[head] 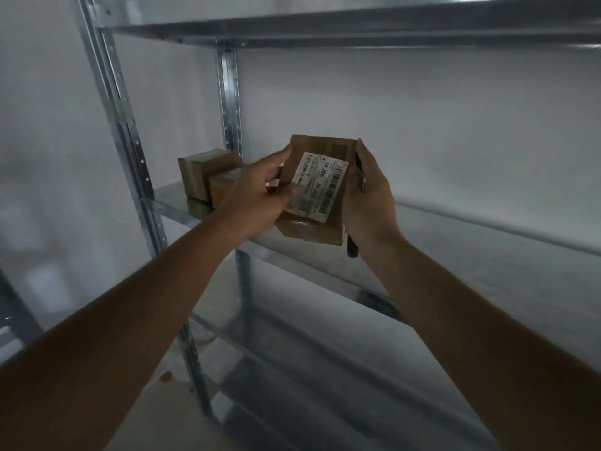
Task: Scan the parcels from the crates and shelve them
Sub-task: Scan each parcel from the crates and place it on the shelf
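A brown cardboard parcel (320, 164) with a white barcode label reading J4-J06 is held up in front of the metal shelf (455, 242). My left hand (257, 196) grips its left edge, thumb on the label. My right hand (367, 196) grips its right edge and also holds a dark slim object (352, 247), partly hidden behind the palm. Two more brown parcels (208, 172) sit on the shelf's left end, just behind my left hand.
The galvanised rack has upright posts (130, 138) at the left, an upper shelf (357, 30) overhead and lower shelves (325, 369) below. A white wall stands behind the rack. The shelf surface runs bare to the right of the parcel.
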`<state>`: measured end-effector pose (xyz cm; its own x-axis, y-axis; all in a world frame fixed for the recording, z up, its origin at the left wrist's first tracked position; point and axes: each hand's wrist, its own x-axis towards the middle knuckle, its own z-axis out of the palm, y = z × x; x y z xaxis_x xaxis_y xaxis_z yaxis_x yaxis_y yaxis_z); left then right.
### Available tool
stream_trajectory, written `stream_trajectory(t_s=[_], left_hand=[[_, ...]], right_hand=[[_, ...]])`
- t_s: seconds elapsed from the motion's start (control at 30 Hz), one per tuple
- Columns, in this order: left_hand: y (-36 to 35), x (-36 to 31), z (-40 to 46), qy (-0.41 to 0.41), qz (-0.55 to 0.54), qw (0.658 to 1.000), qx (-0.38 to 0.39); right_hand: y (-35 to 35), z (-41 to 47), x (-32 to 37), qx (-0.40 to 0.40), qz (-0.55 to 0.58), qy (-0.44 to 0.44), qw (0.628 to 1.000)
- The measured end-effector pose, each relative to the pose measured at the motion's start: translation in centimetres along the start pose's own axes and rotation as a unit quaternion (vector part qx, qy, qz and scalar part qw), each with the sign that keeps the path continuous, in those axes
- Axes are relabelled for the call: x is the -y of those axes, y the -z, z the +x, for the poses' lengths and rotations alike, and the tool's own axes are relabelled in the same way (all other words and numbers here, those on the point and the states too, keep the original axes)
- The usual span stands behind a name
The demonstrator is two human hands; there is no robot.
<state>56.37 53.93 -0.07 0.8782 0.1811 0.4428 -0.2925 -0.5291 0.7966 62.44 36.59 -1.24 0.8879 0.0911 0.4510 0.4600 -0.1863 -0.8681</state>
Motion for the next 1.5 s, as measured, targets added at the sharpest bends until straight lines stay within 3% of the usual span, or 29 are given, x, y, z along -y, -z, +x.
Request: stream_trajectory(t_s=[0.33, 0.47, 0.7, 1.5], left_hand=[[4.4, 6.2, 8.6, -0.004, 0.013, 0.994, 0.11], [6.0, 8.5, 12.3, -0.006, 0.058, 0.979, 0.196], [7.5, 9.9, 15.1, -0.021, 0.073, 0.956, 0.284], [4.2, 12.3, 20.0, 0.006, 0.231, 0.9, 0.368]], right_hand=[[-7.0, 4.8, -0.1, -0.016, -0.035, -0.083, 0.996], [-9.2, 6.1, 0.5, -0.038, -0.034, -0.154, 0.987], [-12.8, 6.8, 0.9, -0.072, -0.018, -0.254, 0.964], [-13.8, 10.2, -1.2, -0.05, -0.101, -0.383, 0.917]])
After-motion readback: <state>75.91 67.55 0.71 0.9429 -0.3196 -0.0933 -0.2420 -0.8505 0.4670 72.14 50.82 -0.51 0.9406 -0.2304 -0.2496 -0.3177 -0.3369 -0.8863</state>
